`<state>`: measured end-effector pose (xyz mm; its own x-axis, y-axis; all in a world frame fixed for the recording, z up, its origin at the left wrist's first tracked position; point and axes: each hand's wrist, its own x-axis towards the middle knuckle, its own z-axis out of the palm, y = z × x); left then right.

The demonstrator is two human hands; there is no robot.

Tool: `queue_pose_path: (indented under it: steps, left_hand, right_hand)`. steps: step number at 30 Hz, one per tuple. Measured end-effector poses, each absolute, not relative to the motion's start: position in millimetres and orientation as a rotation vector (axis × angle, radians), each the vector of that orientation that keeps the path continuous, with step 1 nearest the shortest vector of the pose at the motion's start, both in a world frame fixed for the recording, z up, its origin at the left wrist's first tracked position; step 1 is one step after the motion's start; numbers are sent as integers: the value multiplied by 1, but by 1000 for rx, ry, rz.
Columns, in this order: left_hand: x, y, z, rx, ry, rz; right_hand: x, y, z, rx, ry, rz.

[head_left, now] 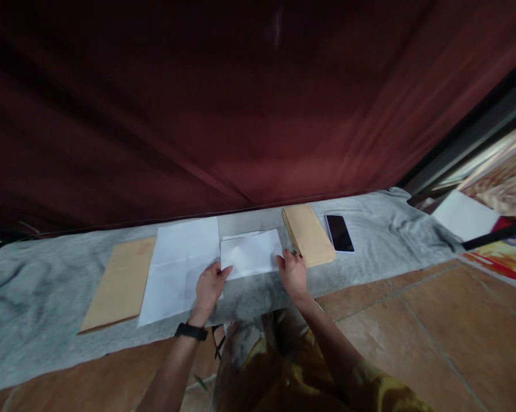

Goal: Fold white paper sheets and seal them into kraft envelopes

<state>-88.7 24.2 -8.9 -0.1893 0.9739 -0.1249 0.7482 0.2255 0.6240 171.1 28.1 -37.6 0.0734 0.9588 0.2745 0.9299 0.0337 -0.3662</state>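
Observation:
A folded sheet of white paper (251,256) lies in front of me, its upper edges slightly apart. At its lower left corner my left hand (209,288) is closed on it, thumb on top; a black band is on that wrist. The right edge is gripped between the thumb and fingers of my right hand (293,274). Flat white paper (176,266) with a crease across it is spread to the left, beside my left hand. Just past my right hand sits a stack of brown envelopes (312,232).
Everything rests on a long narrow surface covered with a grey cloth (382,234). A brown envelope (118,280) lies at the left, partly under the white paper. A phone (340,233) is right of the stack. A dark red curtain (249,131) hangs behind; tiled floor (395,326) is below.

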Motion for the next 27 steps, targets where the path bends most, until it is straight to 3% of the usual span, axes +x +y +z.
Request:
queue_pose_path:
  steps: [10,17,27]
  left_hand:
    - [-88,39,-1,1559,2106,318]
    - [-74,41,14,1516,2251,21]
    - [-74,49,12,1443,2309,14]
  right_hand:
    - [162,35,-21,-2055,-1892,174]
    - [157,40,-12,-2166,-1939,42]
    - [156,44,-10,-2226,-1923,7]
